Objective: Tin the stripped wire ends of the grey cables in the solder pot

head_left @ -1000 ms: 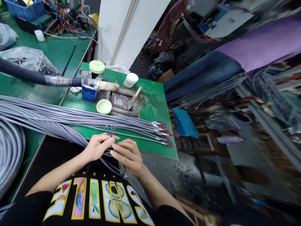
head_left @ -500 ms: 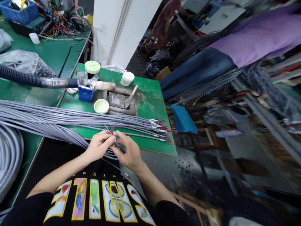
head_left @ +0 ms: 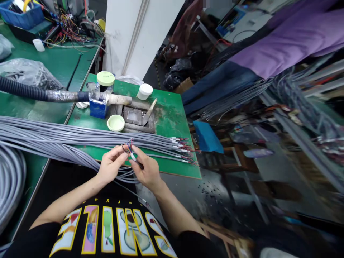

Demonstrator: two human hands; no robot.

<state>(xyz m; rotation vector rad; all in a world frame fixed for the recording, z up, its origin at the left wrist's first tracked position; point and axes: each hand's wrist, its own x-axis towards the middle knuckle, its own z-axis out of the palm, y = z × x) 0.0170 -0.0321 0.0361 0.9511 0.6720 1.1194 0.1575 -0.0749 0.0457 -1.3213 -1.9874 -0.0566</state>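
Note:
My right hand [head_left: 147, 170] is closed around a grey cable whose stripped end [head_left: 133, 156], wrapped in white, points up and away from me. Several thin coloured wires [head_left: 130, 146] fan out of that end. My left hand [head_left: 112, 164] is just to the left, its thumb and fingertips pinched on a dark wire of the fan. Behind both hands a bundle of grey cables [head_left: 80, 135] lies across the bench, its stripped ends [head_left: 182, 147] showing white bands and red and dark wires at the right edge.
On the green bench [head_left: 172, 113] stand a solder pot [head_left: 133, 115] with a scraper [head_left: 149, 111], a hose nozzle [head_left: 119, 99], a pale green dish [head_left: 115, 123] and a white tub [head_left: 145, 91]. A cable coil [head_left: 12, 182] lies left. A person in purple [head_left: 285, 46] stands to the right.
My left hand has shifted slightly away from my right hand, so more of the white-wrapped cable end shows. The wires are spread differently. The right hand has barely moved.

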